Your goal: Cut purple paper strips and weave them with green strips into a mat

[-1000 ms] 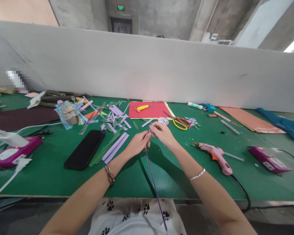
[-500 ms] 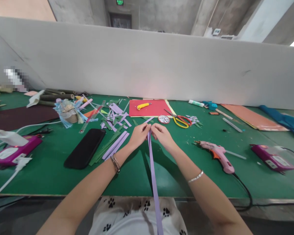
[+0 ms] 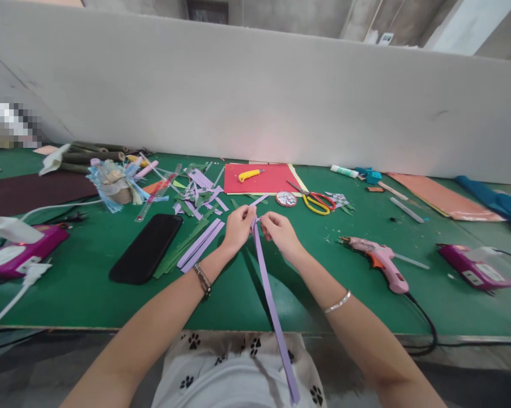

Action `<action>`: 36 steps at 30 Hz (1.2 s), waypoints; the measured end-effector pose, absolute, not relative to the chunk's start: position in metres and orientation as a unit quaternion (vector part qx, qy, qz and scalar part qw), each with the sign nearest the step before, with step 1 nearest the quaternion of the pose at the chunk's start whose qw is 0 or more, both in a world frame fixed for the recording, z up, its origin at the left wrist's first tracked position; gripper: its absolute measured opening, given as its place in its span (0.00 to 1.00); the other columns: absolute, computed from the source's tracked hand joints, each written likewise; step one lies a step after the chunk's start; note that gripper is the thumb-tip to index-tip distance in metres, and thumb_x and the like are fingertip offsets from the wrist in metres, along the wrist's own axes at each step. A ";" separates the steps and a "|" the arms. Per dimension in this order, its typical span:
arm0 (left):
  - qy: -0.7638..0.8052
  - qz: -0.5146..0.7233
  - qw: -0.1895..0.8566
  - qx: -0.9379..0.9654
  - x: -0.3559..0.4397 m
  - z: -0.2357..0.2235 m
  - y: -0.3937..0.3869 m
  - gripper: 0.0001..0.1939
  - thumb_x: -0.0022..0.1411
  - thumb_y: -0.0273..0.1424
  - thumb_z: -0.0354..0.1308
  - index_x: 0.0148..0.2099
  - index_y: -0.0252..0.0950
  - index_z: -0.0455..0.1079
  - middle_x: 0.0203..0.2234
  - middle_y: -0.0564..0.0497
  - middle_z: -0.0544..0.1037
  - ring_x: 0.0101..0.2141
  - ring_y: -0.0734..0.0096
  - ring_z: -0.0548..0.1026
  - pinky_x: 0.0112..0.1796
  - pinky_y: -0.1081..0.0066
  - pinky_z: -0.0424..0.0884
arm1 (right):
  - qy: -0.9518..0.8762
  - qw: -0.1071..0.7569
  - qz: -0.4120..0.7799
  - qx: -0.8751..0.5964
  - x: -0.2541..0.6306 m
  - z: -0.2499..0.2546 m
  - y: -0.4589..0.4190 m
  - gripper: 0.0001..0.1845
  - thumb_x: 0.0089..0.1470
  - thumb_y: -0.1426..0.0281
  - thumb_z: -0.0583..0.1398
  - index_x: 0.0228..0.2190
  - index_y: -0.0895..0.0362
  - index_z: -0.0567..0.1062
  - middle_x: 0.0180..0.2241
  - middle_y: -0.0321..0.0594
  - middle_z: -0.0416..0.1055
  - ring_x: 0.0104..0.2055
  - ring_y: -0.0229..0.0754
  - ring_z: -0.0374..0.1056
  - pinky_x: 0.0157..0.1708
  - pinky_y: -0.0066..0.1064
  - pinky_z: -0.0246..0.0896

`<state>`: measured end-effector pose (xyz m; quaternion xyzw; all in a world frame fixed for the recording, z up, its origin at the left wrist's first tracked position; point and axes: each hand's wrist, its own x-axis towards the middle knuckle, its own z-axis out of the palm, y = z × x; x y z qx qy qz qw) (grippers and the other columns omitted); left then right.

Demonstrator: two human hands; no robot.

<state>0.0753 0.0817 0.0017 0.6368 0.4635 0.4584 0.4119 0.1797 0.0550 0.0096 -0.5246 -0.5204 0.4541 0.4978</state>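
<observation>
One lilac strip (image 3: 268,289), long and narrow, hung pinched in the left hand (image 3: 239,228), its tail past the table (image 3: 221,311). The right hand (image 3: 280,231) was curled beside the strip's top, grip unclear.

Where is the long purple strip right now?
In the head view, the long purple strip runs from between the left hand and right hand, just right of centre, down past the edge of the green table, over the paw-print clothing.
</observation>
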 end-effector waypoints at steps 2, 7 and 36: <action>0.458 0.449 0.434 0.633 0.075 0.001 0.082 0.17 0.59 0.37 0.42 0.20 0.37 0.54 0.12 0.60 0.57 0.14 0.79 0.59 0.18 0.77 0.58 | -0.513 0.504 0.455 -0.525 0.179 0.009 0.055 0.13 0.42 0.67 0.54 0.13 0.56 0.59 0.11 0.27 0.55 0.13 0.28 0.50 0.14 0.23 0.45; 0.430 0.415 0.471 0.649 0.076 0.002 0.078 0.16 0.59 0.36 0.44 0.20 0.36 0.57 0.12 0.59 0.61 0.15 0.79 0.62 0.20 0.76 0.60 | -0.490 0.551 0.445 -0.508 0.183 0.011 0.055 0.12 0.42 0.65 0.54 0.14 0.56 0.60 0.12 0.27 0.56 0.14 0.28 0.51 0.16 0.23 0.46; 0.424 0.437 0.382 0.696 0.077 -0.003 0.069 0.16 0.58 0.33 0.45 0.19 0.35 0.58 0.12 0.58 0.60 0.18 0.77 0.60 0.22 0.76 0.55 | -0.507 0.524 0.445 -0.519 0.183 0.008 0.052 0.20 0.42 0.56 0.56 0.12 0.56 0.59 0.11 0.28 0.53 0.14 0.28 0.49 0.15 0.24 0.45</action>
